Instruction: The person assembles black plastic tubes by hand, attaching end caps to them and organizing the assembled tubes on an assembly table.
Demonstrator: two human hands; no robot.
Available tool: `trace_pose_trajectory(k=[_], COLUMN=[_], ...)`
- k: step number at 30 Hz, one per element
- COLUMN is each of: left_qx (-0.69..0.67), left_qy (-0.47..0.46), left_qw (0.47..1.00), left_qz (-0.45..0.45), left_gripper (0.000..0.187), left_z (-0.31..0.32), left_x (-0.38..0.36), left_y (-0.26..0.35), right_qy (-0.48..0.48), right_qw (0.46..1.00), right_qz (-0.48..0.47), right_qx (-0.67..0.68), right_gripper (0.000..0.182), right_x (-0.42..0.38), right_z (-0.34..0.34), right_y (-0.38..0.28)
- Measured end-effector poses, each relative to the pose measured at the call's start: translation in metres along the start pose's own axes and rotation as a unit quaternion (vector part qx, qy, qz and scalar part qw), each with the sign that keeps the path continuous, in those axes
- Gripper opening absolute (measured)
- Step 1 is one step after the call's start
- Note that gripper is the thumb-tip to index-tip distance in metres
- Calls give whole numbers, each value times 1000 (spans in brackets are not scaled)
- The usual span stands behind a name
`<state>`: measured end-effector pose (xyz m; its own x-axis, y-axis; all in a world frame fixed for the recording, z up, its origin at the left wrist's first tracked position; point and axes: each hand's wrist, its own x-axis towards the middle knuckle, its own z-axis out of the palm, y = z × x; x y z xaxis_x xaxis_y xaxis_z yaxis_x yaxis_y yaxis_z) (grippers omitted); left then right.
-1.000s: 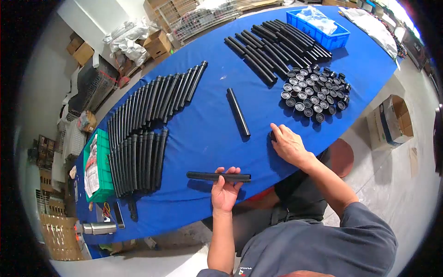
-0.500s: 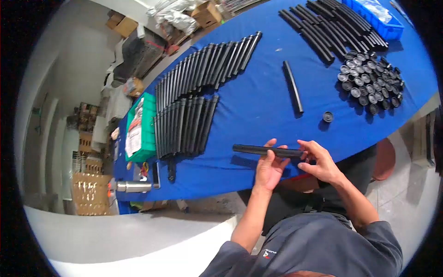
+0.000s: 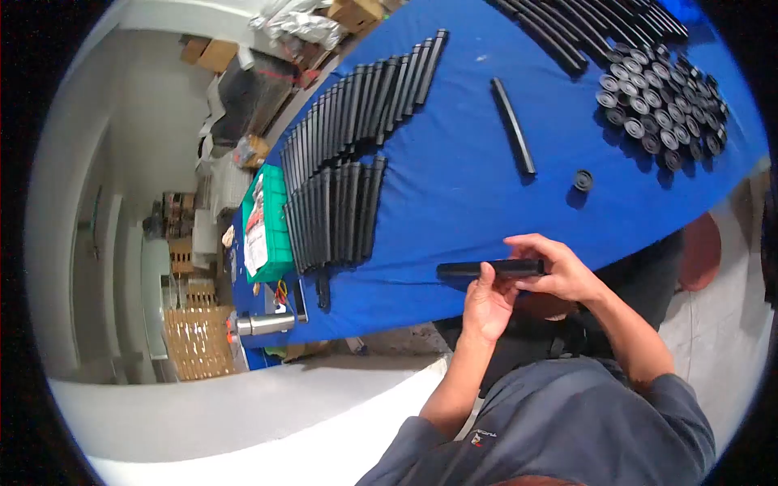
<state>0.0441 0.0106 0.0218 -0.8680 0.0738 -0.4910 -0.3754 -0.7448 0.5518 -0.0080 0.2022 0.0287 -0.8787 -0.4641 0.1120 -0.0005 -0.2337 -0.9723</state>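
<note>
A black tube lies level across my two hands, just over the near edge of the blue-covered table. My left hand is closed around its middle from below, thumb on top. At the right end, the thumb and fingers of my right hand grip the tube; part of that end is hidden by them. Beyond my hands, a single round black cap rests on the cloth. A second loose black tube lies to its left.
Black tubes with fitted ends lie in two rows at left, beside a green crate. Plain black tubes are at the far right, near a pile of round caps. A steel flask lies near the left edge.
The camera view has shifted. My right hand has closed onto the right end of the tube, where its fingers were more spread before. The left hand keeps its hold.
</note>
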Motion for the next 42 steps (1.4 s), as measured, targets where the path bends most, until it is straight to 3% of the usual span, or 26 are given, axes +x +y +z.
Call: trace_pose_trajectory(k=[2, 4, 6, 7, 8, 9, 10, 12, 15, 18, 22, 30, 33, 39, 42], left_qx=[37, 195, 403, 528, 630, 723, 732, 755, 795, 774, 732, 606, 621, 560, 580], left_qy=[1, 12, 29, 56, 78, 43, 7, -21, -72, -31, -53, -108, -128, -93, -126], left_qw=[999, 980, 915, 835, 719, 581, 521, 460, 448, 571, 655, 788, 773, 823, 805], left_qz=[-15, -39, 8, 146, 283, 371, 439, 467, 403, 272, 178, 20, 20, 2, 1], left_gripper=[43, 54, 44, 35, 30, 37, 44, 47, 39, 37, 29, 36, 37, 40, 40], left_z=[9, 22, 6, 5, 5, 18, 23, 38, 24, 31, 39, 22, 13, 9, 6], left_x=[-2, -14, -27, -29, -30, -30, -22, -9, 9, 3, -15, -35, -35, -39, -36], left_y=[6, 16, 27, 28, 31, 41, 44, 44, 48, 53, 60, 71, 73, 70, 75], right_qy=[-27, -7, 19, 36, 46, 55, 61, 58, 71, 60, 3, -86, -84, -91, -97], right_qw=[992, 993, 996, 994, 994, 993, 993, 992, 988, 987, 986, 985, 986, 985, 984], right_qz=[-107, -102, -79, -95, -97, -100, -104, -112, -137, -149, -154, -99, -104, -93, -93], right_qx=[-65, -64, -22, -33, -25, -17, -9, -14, -10, 7, 62, 116, 104, 114, 117], right_gripper=[50, 42, 38, 37, 38, 38, 39, 41, 43, 45, 48, 45, 39, 27, 27], right_x=[4, -1, -4, -5, -5, -4, -4, -4, -4, -5, -4, -7, -6, -6, -6], right_z=[-4, -3, -3, -3, -2, -1, -1, -1, 1, -3, -7, -13, -14, -16, -16], right_y=[4, 6, 7, 8, 9, 11, 12, 15, 17, 18, 17, 18, 15, 11, 12])
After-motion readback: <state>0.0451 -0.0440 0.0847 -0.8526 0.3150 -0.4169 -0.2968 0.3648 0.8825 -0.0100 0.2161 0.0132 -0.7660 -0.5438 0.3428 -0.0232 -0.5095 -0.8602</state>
